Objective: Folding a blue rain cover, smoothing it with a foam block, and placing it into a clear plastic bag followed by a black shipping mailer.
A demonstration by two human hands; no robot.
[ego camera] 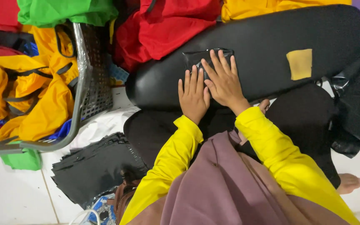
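Pressing black plastic pouch flat on the long black cushion; looks like the flatten/fold step. Left hand and right hand both open, palms down, fingers spread, gripping nothing. Stack of black bags on the floor; basket of yellow garments to the left. Next move likely needs even pressure, edges kept aligned.

A black board is lying across the lap, carrying a black packet and a yellow patch to its right.

Flat black plastic pouch on cushion
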